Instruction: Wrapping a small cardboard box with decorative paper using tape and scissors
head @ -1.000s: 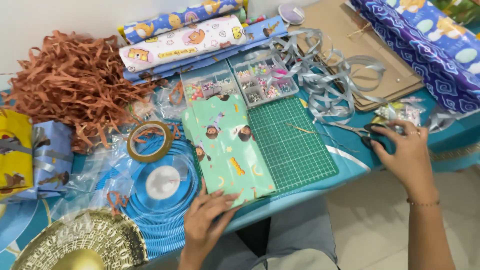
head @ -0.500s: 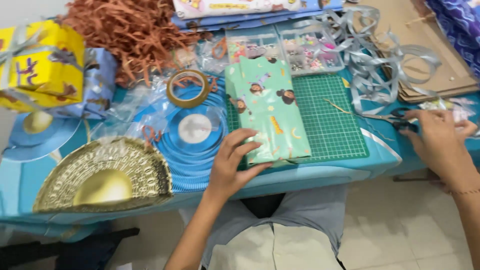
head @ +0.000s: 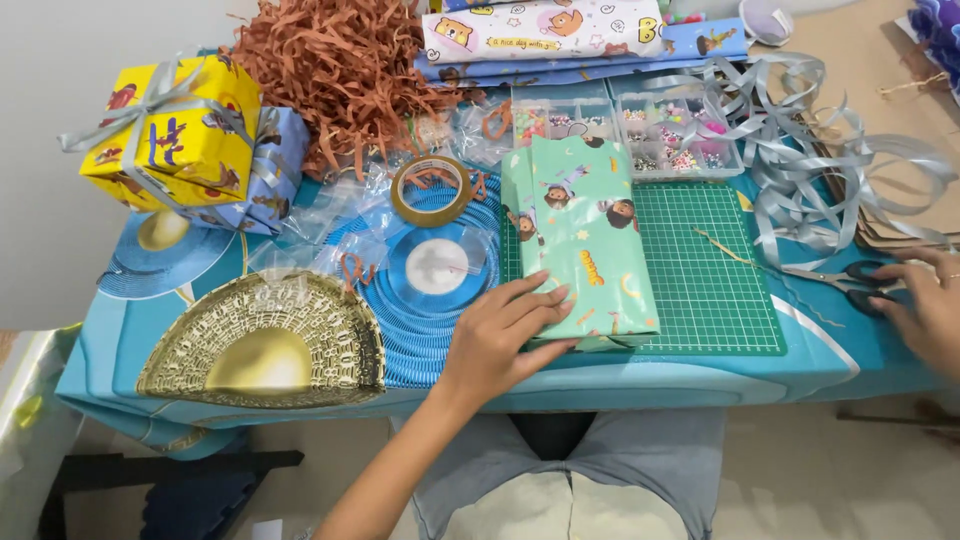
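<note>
A mint-green wrapped box [head: 585, 235] with cartoon figures lies lengthwise, partly on a green cutting mat [head: 705, 275]. My left hand [head: 500, 340] holds its near left corner, fingers on top and thumb along the near edge. My right hand [head: 925, 305] is at the right edge of the view, fingers around the black handles of a pair of scissors [head: 845, 280] that lie on the blue table cover just right of the mat. Part of that hand is cut off by the frame.
A tape roll [head: 432, 190] and blue ribbon spool [head: 435, 268] sit left of the box. Behind are clear bead boxes [head: 640, 125], wrapping-paper rolls [head: 560, 30], brown paper shreds [head: 340, 70] and curled silver ribbon [head: 810, 150]. A yellow ribboned gift [head: 170, 130] stands far left.
My view has swung left and down, bringing the yellow gift and gold fan pattern into sight. My left hand stays on the box and my right hand stays at the scissors.
</note>
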